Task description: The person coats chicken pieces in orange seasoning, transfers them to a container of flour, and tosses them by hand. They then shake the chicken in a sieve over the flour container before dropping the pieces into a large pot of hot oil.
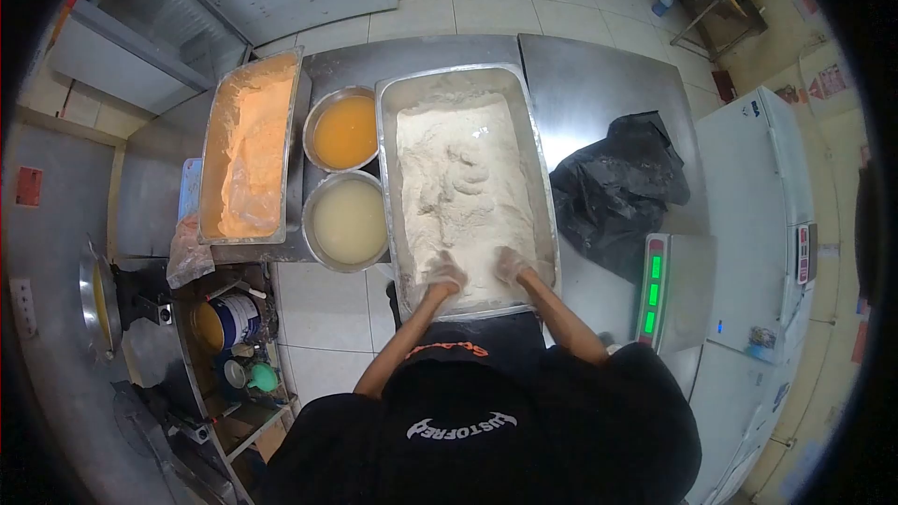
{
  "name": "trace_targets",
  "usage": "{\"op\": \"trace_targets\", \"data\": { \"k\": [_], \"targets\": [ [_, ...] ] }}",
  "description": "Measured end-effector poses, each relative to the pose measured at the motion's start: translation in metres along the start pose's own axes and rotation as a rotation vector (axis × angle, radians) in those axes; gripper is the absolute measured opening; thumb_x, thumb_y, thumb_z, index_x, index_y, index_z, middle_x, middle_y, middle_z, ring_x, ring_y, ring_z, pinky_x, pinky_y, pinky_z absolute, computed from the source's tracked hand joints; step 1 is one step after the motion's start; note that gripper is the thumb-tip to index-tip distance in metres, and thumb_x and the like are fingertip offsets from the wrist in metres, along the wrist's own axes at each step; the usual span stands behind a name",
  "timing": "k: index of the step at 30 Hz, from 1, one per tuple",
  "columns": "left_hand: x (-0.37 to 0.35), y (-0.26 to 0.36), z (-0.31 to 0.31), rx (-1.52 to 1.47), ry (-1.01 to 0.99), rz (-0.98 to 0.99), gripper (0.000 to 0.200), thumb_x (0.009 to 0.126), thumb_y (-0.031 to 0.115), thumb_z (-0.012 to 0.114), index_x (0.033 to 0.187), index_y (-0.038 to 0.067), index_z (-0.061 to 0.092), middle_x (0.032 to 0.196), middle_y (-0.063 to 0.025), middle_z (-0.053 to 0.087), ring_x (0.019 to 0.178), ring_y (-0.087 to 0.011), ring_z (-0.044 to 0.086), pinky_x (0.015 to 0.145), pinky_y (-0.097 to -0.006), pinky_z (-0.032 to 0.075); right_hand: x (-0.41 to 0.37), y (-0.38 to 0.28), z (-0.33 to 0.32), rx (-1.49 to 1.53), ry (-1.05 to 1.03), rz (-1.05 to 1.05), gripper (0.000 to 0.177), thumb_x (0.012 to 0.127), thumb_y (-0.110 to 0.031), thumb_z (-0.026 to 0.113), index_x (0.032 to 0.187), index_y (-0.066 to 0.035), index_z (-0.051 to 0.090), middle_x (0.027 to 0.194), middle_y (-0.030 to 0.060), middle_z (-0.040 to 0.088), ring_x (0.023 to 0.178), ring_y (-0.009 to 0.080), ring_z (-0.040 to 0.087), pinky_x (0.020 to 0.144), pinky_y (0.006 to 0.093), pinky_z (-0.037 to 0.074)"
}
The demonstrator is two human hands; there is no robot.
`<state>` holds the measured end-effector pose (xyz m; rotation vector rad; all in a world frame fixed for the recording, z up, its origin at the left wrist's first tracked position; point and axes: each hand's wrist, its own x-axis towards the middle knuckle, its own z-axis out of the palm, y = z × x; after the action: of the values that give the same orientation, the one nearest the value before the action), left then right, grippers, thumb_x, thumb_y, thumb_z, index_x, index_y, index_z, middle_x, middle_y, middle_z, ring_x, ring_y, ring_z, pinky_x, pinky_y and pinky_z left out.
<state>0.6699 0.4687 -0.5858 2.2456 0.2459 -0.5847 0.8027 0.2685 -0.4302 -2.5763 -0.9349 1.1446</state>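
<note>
A long metal tray [545, 168] full of white flour [468, 164] lies in front of me. Near its close end, my left hand [446, 273] is in the flour, coated white. To its right, my right hand [512, 266] also touches the flour. The fingers of both hands are too floured and partly sunk to make out. Mounds and hollows mark the flour's middle. Left of the tray stand a round bowl of orange liquid [344, 133] and a round bowl of pale liquid [349, 221].
An orange mixture [257, 145] fills another metal tray at the left. A crumpled black plastic bag [622, 182] and a scale with green digits [654, 292] are at the right. White appliances [748, 224] stand beyond; shelves [234, 337] are at the lower left.
</note>
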Motion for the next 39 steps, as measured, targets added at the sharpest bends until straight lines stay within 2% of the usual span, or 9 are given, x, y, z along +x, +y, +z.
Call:
{"op": "trace_targets", "data": {
  "k": [6, 11, 15, 19, 22, 26, 32, 35, 39],
  "targets": [
    [-0.049, 0.081, -0.087, -0.891, 0.141, -0.331, 0.040, 0.078, 0.030, 0.043, 0.102, 0.000, 0.056, 0.099, -0.0189, 0.057, 0.094, -0.0302, 0.054, 0.083, -0.0399, 0.040, 0.028, 0.027, -0.004, 0.695, 0.199, -0.126, 0.022, 0.077, -0.023, 0.055, 0.090, -0.005, 0.059, 0.075, 0.0081, 0.056, 0.069, 0.0222, 0.053, 0.061, 0.0319, 0.044],
    [-0.044, 0.062, -0.035, 0.008, -0.028, -0.206, 0.040, 0.075, 0.026, 0.042, 0.097, -0.004, 0.058, 0.096, -0.0241, 0.059, 0.093, -0.0339, 0.056, 0.080, -0.0418, 0.043, 0.057, 0.090, 0.059, -0.278, -0.150, -0.338, 0.023, 0.082, -0.016, 0.049, 0.100, -0.005, 0.056, 0.074, 0.0087, 0.054, 0.069, 0.0188, 0.053, 0.061, 0.0329, 0.044],
    [-0.037, 0.113, -0.075, -0.442, 0.091, -0.346, 0.049, 0.078, 0.027, 0.049, 0.118, -0.002, 0.044, 0.112, -0.0232, 0.050, 0.106, -0.0304, 0.046, 0.091, -0.0350, 0.037, 0.011, -0.022, -0.003, 0.401, 0.241, -0.039, 0.049, 0.068, -0.029, 0.062, 0.108, -0.003, 0.054, 0.091, 0.0199, 0.058, 0.085, 0.0283, 0.056, 0.077, 0.0336, 0.045],
    [-0.023, 0.120, -0.125, -0.072, 0.697, -0.244, 0.066, 0.073, 0.026, 0.045, 0.128, -0.010, 0.030, 0.112, -0.0275, 0.050, 0.102, -0.0367, 0.051, 0.089, -0.0418, 0.039, 0.042, -0.021, -0.076, 0.619, 0.448, -0.103, 0.072, 0.062, -0.040, 0.068, 0.119, -0.001, 0.046, 0.100, 0.0221, 0.057, 0.094, 0.0311, 0.056, 0.085, 0.0370, 0.043],
    [-0.019, 0.158, -0.188, 0.198, 0.553, -0.261, 0.067, 0.073, 0.023, 0.046, 0.130, -0.006, 0.029, 0.114, -0.0258, 0.050, 0.104, -0.0338, 0.050, 0.088, -0.0389, 0.039, 0.107, -0.007, -0.084, 0.351, 0.660, -0.135, 0.077, 0.061, -0.037, 0.070, 0.123, -0.001, 0.041, 0.104, 0.0225, 0.055, 0.098, 0.0310, 0.054, 0.087, 0.0385, 0.042],
    [0.046, 0.103, -0.148, 0.474, 0.611, -0.249, 0.069, 0.072, 0.026, 0.048, 0.132, -0.001, 0.028, 0.107, -0.0233, 0.054, 0.096, -0.0311, 0.054, 0.081, -0.0356, 0.043, 0.109, -0.033, -0.093, 0.343, 0.425, -0.227, 0.089, 0.058, -0.042, 0.073, 0.127, 0.000, 0.037, 0.129, 0.0227, 0.037, 0.121, 0.0303, 0.035, 0.102, 0.0381, 0.027],
    [0.027, 0.088, -0.164, 0.131, -0.039, -0.173, 0.074, 0.073, 0.040, 0.048, 0.132, 0.000, 0.027, 0.118, -0.0232, 0.049, 0.107, -0.0332, 0.049, 0.093, -0.0409, 0.035, 0.138, -0.020, -0.140, -0.159, 0.013, -0.537, 0.096, 0.054, -0.054, 0.072, 0.126, 0.000, 0.038, 0.119, 0.0189, 0.049, 0.113, 0.0287, 0.046, 0.098, 0.0335, 0.033],
    [0.040, 0.064, -0.174, 0.128, 0.452, 0.061, 0.067, 0.072, 0.034, 0.052, 0.126, -0.001, 0.037, 0.097, -0.0177, 0.057, 0.092, -0.0274, 0.054, 0.081, -0.0360, 0.041, 0.164, -0.043, -0.159, 0.133, 0.679, -0.336, 0.094, 0.051, -0.055, 0.074, 0.126, -0.009, 0.041, 0.116, 0.0180, 0.050, 0.109, 0.0293, 0.048, 0.096, 0.0355, 0.037],
    [0.051, 0.085, -0.216, 0.101, 0.414, -0.169, 0.072, 0.069, 0.045, 0.055, 0.123, -0.001, 0.042, 0.114, -0.0232, 0.052, 0.108, -0.0359, 0.049, 0.093, -0.0396, 0.037, 0.152, -0.083, -0.117, 0.134, 0.316, -0.281, 0.093, 0.048, -0.051, 0.077, 0.124, -0.009, 0.043, 0.117, 0.0183, 0.049, 0.108, 0.0299, 0.048, 0.096, 0.0359, 0.037]
  ]
}}
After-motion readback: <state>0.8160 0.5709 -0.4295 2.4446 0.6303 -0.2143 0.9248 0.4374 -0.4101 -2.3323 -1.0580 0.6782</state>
